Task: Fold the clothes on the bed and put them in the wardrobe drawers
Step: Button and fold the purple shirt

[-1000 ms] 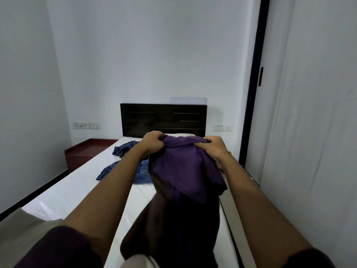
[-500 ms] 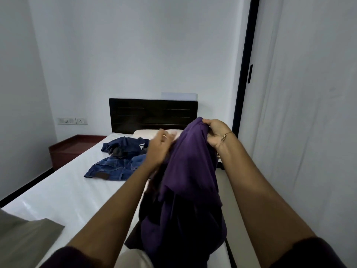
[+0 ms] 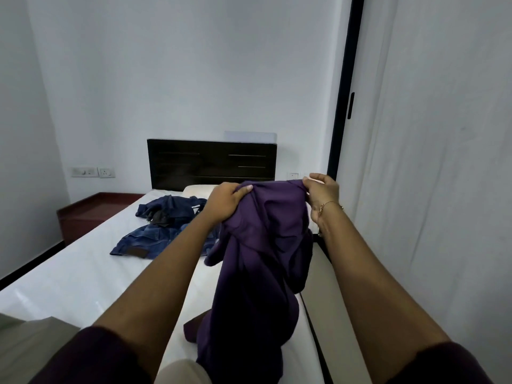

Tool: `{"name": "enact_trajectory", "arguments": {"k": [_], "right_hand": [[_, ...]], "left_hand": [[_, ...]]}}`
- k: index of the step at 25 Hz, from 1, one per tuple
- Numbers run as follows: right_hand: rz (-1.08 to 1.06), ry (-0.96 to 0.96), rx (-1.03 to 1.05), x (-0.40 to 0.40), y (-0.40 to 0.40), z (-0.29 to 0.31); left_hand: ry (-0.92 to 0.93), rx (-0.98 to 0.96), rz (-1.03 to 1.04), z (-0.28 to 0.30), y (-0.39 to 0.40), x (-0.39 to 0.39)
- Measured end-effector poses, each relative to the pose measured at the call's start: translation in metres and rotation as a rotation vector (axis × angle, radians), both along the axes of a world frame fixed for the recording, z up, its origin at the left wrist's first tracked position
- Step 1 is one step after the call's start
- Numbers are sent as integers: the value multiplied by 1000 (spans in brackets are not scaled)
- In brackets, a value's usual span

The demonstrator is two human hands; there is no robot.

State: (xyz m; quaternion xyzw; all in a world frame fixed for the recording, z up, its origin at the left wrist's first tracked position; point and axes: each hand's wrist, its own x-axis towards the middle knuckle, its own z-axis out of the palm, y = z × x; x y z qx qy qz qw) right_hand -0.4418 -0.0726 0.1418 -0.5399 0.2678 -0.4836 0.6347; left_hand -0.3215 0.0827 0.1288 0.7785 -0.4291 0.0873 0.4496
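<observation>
Head view shows both hands raised over the bed (image 3: 69,275): left hand (image 3: 225,202) and right hand (image 3: 322,196) each grasp the purple garment (image 3: 263,259), which hangs down.

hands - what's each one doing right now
Left hand: closed, gripping the purple garment at its top edge.
Right hand: closed, pinching the same garment's top edge.

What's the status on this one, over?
Left hand and right hand both gripping purple garment, held up unfolded over bed. Jeans still unfolded. Nothing blocking.
</observation>
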Motion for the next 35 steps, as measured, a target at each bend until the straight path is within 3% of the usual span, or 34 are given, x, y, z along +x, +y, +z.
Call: {"name": "enact_trajectory", "arguments": {"k": [3,5,7,9,11,14,15,16,18,21,24,27,30,33,35], "right_hand": [[261,158,-466,4,25,-12],[497,437,-740,11,44,-26],[602,554,-772,15,46,-41],[679,443,-528,10,39,-44],[632,348,-444,5,33,-37],[382,161,-500,3,35,-7],[292,165,-499,7,35,6],[212,200,-477,13,33,18],[153,248,-300,24,25,37],[220,34,190,25,19,49],[200,-258,441,5,22,56],[234,-450,484,-11,21,53],[216,-318,174,-25,15,46],[-100,-69,-376,-42,2,44],[-377,-19,-664,-54,-7,52]], "left_hand": [[491,-310,55,18,-4,-1],[658,-446,3,35,-4,-2],[753,-558,-67,52,-1,-3],[762,-617,-106,63,7,1],[646,-524,10,65,16,11],[52,94,537,53,27,16],[-87,204,607,48,27,11],[-170,194,574,44,25,6],[-311,-34,243,37,15,-13],[-438,-135,-125,25,-1,-48],[-376,42,-157,12,-16,-67],[-257,129,-32,2,-39,-74],[31,-73,26,7,-52,-79],[375,-386,-92,39,-55,-87],[303,-440,-141,65,-58,-95]]}}
